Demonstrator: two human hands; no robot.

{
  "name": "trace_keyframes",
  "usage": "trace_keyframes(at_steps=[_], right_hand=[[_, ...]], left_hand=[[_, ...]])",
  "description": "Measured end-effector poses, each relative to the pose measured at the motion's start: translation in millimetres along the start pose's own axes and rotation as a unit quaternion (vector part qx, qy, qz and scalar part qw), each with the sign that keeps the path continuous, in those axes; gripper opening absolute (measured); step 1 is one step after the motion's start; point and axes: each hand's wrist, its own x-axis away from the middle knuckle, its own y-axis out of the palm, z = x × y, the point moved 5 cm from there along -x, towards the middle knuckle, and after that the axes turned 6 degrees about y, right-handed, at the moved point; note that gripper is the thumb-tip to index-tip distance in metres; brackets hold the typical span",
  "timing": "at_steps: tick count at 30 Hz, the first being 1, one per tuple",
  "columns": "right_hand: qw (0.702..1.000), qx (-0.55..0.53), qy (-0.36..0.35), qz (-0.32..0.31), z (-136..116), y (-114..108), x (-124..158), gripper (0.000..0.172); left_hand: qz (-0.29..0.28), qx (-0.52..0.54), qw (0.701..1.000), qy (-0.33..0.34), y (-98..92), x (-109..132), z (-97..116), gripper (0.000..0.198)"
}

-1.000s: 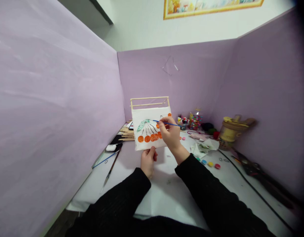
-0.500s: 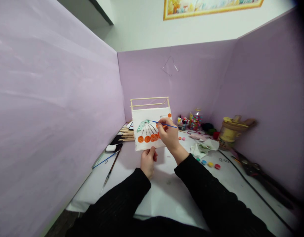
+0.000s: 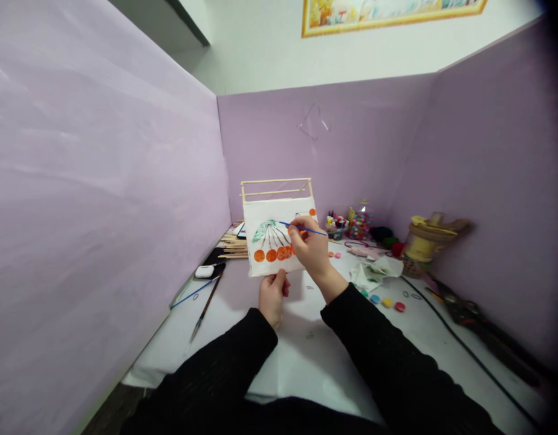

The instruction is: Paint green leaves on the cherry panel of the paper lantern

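Note:
My left hand (image 3: 272,296) pinches the lower edge of a white painted panel (image 3: 279,208), which is held tilted up above the table. A frame of thin wooden sticks (image 3: 276,180) rises behind the panel's top edge. On the panel are a green patch, dark fanned lines and a row of orange discs. My right hand (image 3: 311,244) is closed around a slim blue paintbrush (image 3: 312,231), its tip pointing left over the green and dark strokes. Whether the tip touches the panel I cannot tell. My right hand hides part of the panel's right side.
On the left lie a brown-handled brush (image 3: 207,305), another blue brush (image 3: 192,293), a white earphone case (image 3: 205,272) and wooden sticks (image 3: 236,248). To the right are small paint pots (image 3: 387,302), crumpled tissue (image 3: 378,272), a yellow container (image 3: 417,244) and dark-handled pliers (image 3: 469,314). Purple panels (image 3: 351,133) enclose the table.
Almost nothing differs. The whole view has shifted very slightly; both hands, the brush and the panel keep their positions relative to one another.

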Motion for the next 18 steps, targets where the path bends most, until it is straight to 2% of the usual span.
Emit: trace_keyframes(at_steps=[18], right_hand=[[1.000, 0.018, -0.008, 0.005, -2.6, 0.0, 0.9, 0.008]], left_hand=[[0.001, 0.005, 1.000, -0.005, -0.5, -1.1, -1.2, 0.042]])
